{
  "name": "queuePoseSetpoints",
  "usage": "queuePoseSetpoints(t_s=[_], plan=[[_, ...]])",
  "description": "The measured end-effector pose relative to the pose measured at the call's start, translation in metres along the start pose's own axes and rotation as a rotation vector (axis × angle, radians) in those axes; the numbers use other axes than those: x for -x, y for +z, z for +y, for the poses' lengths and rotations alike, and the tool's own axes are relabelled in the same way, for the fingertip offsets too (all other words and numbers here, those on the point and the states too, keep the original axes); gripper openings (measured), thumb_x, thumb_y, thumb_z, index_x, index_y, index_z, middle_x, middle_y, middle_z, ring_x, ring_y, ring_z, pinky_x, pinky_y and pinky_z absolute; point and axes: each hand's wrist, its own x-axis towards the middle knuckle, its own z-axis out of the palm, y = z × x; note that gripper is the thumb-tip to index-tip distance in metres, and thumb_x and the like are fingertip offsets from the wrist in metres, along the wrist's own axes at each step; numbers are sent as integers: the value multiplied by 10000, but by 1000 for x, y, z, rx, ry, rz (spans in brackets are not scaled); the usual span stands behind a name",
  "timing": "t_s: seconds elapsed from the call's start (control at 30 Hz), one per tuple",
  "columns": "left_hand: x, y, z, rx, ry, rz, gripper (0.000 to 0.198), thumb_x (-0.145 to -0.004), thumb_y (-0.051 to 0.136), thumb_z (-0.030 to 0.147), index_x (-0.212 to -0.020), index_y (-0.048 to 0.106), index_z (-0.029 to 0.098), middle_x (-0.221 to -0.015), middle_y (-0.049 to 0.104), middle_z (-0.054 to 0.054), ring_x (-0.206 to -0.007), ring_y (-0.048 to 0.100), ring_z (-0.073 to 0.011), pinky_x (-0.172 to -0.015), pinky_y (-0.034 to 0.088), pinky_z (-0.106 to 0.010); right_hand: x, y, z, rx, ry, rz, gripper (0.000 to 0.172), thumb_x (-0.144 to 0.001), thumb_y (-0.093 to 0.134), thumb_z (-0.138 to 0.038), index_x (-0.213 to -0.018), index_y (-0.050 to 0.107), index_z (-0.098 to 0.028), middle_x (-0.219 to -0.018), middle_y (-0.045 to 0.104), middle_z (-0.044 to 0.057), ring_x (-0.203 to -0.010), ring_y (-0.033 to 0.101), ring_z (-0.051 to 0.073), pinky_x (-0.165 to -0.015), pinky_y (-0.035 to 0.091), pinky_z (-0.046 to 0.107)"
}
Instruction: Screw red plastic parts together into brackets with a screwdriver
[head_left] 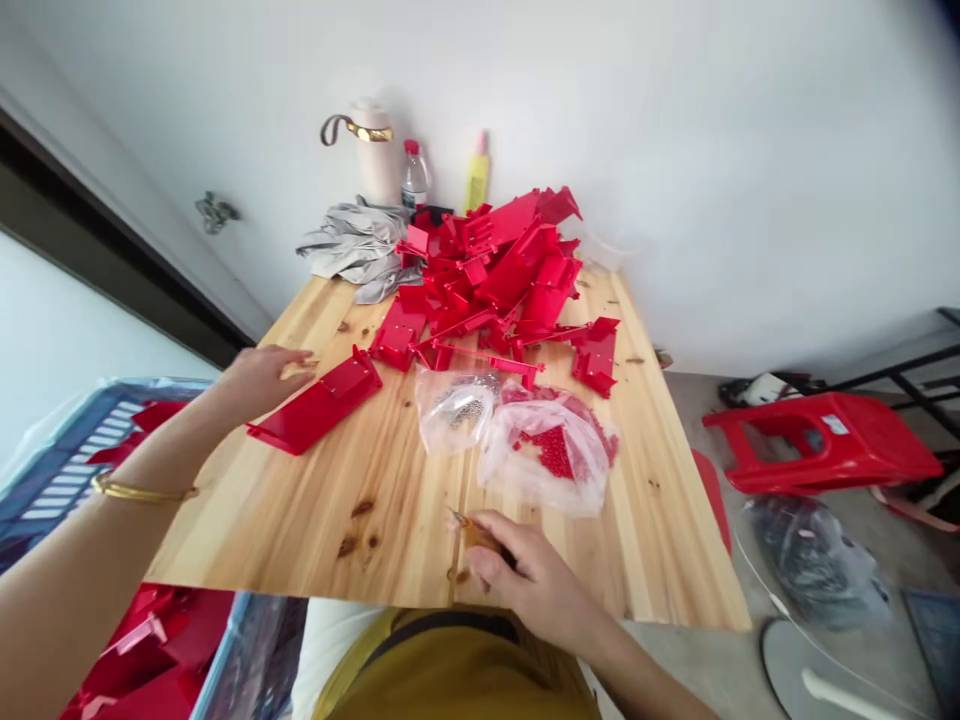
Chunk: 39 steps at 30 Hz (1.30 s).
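Note:
My right hand is wrapped around a screwdriver with an amber-brown handle; its short metal tip points up and left over the table's front part. My left hand is at the table's left edge, fingers stretched out with nothing visible in them. Just beside those fingers lies a long red plastic panel; whether they touch it I cannot tell. A clear bag of small metal screws and a bag of small red pieces sit near the middle. Behind them rises a pile of red plastic parts.
Grey cloth, a white flask, a small bottle and a yellow tube stand along the wall. A blue crate with red parts is at the left. A red stool lies on the floor at right.

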Motion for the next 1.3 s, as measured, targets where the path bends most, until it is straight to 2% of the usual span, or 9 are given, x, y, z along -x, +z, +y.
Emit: queuePoseSetpoints(t_s=[0.1, 0.23, 0.33, 0.43, 0.6, 0.7, 0.8, 1.0, 1.3], plan=[[36, 35, 64, 14, 254, 254, 253, -915, 569, 321, -1106, 699, 218, -995, 715, -44, -843, 652, -213, -828, 523, -352, 18, -22, 20, 7, -7, 226, 314, -993, 497, -362, -1243, 615, -213, -705, 549, -30, -654, 545, 131, -667, 443, 247], [93, 124, 146, 165, 694, -55, 151, -933, 554, 212, -983, 695, 193, -931, 712, -40, -825, 660, -171, -769, 529, -291, 33, -46, 45, -50, 57, 491, 383, -995, 480, -466, -1233, 603, -192, -687, 496, -30, -628, 502, 134, -627, 441, 249], [103, 179, 171, -43, 795, -125, 169, -954, 509, 160, -930, 676, 168, -930, 675, -68, -876, 650, -196, -775, 530, -316, 39, -56, 54, -94, 93, 537, 422, -985, 484, -500, -1239, 596, -182, -685, 485, -25, -609, 487, 135, -549, 414, 234], [95, 202, 172, -250, 795, -124, 192, -959, 489, 149, -867, 657, 148, -936, 653, -86, -898, 634, -225, -751, 528, -336, 41, -56, 57, -118, 79, 545, 431, -975, 500, -505, -1230, 613, -177, -682, 489, -22, -603, 493, 133, -532, 410, 229], [87, 208, 173, -369, 732, -127, 223, -944, 453, 103, -885, 667, 131, -982, 645, -116, -900, 616, -246, -732, 506, -354, 38, -49, 54, -102, 21, 540, 402, -976, 504, -480, -1199, 654, -181, -669, 521, -19, -606, 527, 132, -572, 443, 238], [89, 207, 178, -225, 662, -125, 183, -902, 504, 106, -832, 669, 148, -949, 643, -112, -868, 604, -243, -731, 482, -356, 36, -50, 50, -15, -1, 495, 371, -997, 482, -436, -1222, 643, -189, -713, 566, -9, -631, 552, 134, -596, 459, 238], [94, 199, 180, 249, 475, -165, 74, -822, 621, 147, -764, 657, 175, -828, 632, -56, -759, 579, -189, -708, 463, -320, 35, -52, 45, 87, -21, 487, 358, -1007, 464, -405, -1235, 634, -187, -747, 614, 4, -651, 582, 143, -622, 485, 242], [119, 170, 170, 1510, -201, -520, 199, -772, 789, 329, -796, 688, 159, -813, 662, -35, -773, 618, -142, -718, 495, -262, 21, -38, 29, 277, -141, 489, 329, -1001, 478, -336, -1261, 623, -196, -1010, 730, 62, -888, 693, 192, -809, 545, 273], [144, 164, 155, 1779, -403, -525, 166, -746, 830, 253, -847, 734, 162, -926, 726, -54, -952, 662, -187, -899, 505, -319, -8, -17, 17, 408, -315, 484, 323, -992, 470, -258, -1272, 616, -186, -1180, 737, 107, -1035, 718, 228, -892, 573, 321]])
